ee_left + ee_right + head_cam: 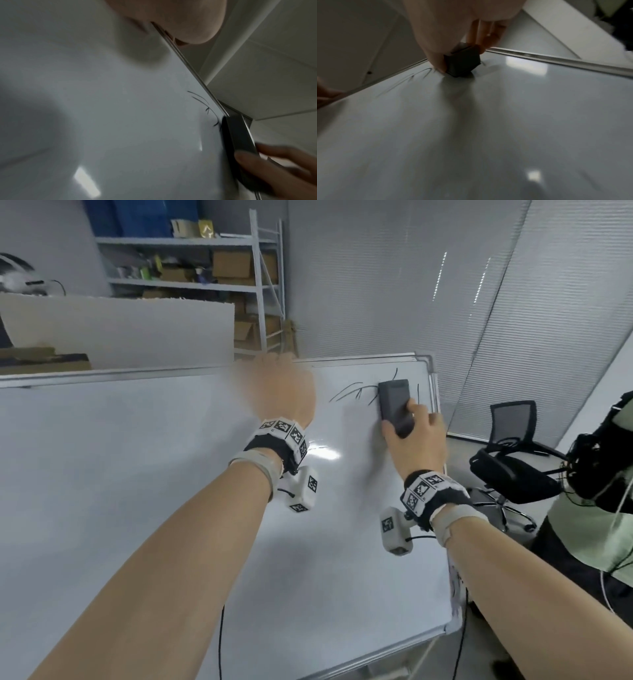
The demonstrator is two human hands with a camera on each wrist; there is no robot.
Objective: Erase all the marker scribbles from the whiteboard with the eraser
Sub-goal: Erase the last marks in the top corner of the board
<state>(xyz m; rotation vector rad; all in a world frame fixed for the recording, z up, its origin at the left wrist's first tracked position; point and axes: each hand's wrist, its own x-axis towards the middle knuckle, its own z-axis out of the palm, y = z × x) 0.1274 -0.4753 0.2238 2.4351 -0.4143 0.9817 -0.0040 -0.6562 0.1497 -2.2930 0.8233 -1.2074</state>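
the whiteboard (154, 474) stands tilted, its metal frame running along the top and right edges. black scribbles (349, 393) sit near the upper right corner. the eraser (394, 405), a dark grey block, lies flat against the board surface, directly over the right end of the scribbles; a few strokes show just left of it and just right of it. the right hand (416, 440) grips the eraser's lower half: thumb on the left side, fingers (419, 409) curled round the right side. the left hand (284, 392) rests on the board's top edge, left of the scribbles; it is blurred, and its finger position cannot be told.
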